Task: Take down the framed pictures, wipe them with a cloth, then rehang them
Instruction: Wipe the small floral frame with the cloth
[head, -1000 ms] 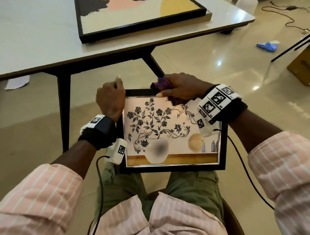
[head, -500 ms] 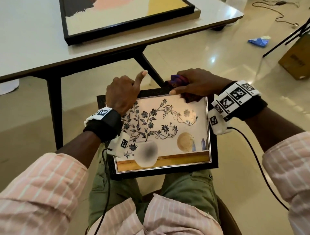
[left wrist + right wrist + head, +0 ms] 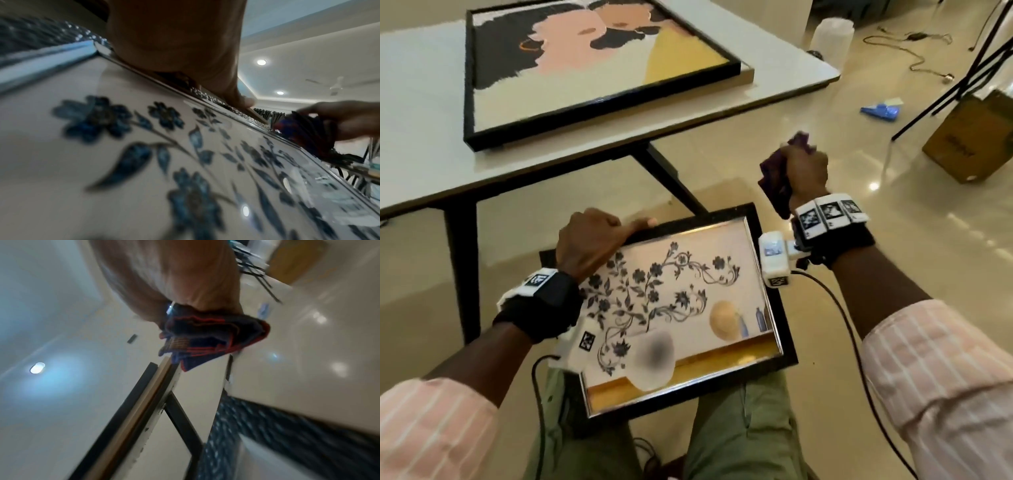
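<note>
The left hand (image 3: pixel 589 240) grips the far left edge of the black-framed floral picture (image 3: pixel 674 301) lying across the lap, long axis left to right. Just off that frame's far right corner, the right hand (image 3: pixel 806 171) hangs clenched on a dark red-striped cloth (image 3: pixel 774 178), nearer for the next wipe.

We read it as a home or office room: glossy tiled floor (image 3: pixel 756 113), white bench (image 3: pixel 424 113), recessed ceiling lights (image 3: pixel 261 62), ceiling fan (image 3: pixel 335 87), cardboard box (image 3: pixel 969 137).

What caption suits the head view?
Left hand steadies black-framed floral picture on lap; right hand lifts dark purple cloth.
</note>
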